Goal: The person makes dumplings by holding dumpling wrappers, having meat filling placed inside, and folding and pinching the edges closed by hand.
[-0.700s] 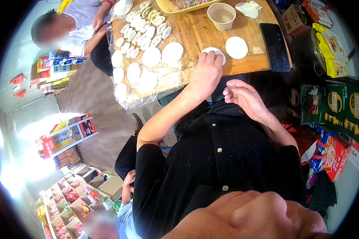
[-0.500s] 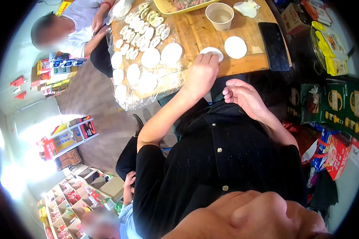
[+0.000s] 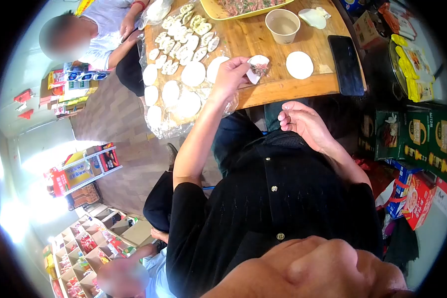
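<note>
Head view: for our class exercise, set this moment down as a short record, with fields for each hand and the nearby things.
Left hand: pinches a white wrapper bearing pinkish filling
Right hand: loosely curled, nothing visible in it
Right side of table: loose white round, then dark phone
Far side: cup, yellow tray
Left side: flat rounds on clear plastic; folded pieces beyond

on the table [image 3: 273, 87]: tray [image 3: 248, 17] at the far side, cup [image 3: 283, 30] just before it to the right. by the right edge, phone [image 3: 346, 65]; left of that, lone wrapper [image 3: 299, 65]. on the left, over plastic film [image 3: 176, 127], dumplings [image 3: 185, 45] behind several flat wrappers [image 3: 193, 74]. between flat and lone wrappers, filled wrapper [image 3: 257, 70] in left hand [image 3: 231, 74]. before the near edge, right hand [image 3: 305, 120].
</note>
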### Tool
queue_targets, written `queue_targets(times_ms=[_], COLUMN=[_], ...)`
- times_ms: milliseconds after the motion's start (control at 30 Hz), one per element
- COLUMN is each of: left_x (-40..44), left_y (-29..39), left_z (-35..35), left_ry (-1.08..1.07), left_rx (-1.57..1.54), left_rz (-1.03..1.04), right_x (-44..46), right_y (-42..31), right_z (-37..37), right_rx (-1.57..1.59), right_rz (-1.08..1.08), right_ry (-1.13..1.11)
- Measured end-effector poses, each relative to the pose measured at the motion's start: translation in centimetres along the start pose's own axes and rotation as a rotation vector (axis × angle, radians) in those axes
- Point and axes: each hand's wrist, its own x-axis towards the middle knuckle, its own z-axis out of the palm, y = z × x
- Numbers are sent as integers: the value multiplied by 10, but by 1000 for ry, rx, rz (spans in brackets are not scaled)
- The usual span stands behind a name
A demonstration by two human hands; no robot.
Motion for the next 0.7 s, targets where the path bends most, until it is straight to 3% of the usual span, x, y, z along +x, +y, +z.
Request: queue_targets(times_ms=[300,367,400,467,500,600,667,700], left_x=[-28,-46,-52,-55,-54,-57,-70,-76], left_y=[30,43,44,36,29,15,13,16], left_z=[2,11,15,20,22,26,29,30], left_ry=[-143,-271,-313,-387,-387,-384,-390,-380], left_rx=[-474,-583,-654,-664,-670,-413,215,384], left_rz=[-100,-173,-237,-319,-322,-250,51,68], right_x=[20,35,39,47,48,45,31,27], right_y=[4,11,8,1,-1,-1,2,10], right_z=[-3,-12,-4,21,20,17,12,4], right_rx=[-43,269,271,762,762,681,722,679], right_rz=[11,90,91,76,79,100,109,70], right_ry=[-43,-205,-198,-261,-255,-394,-182,-188])
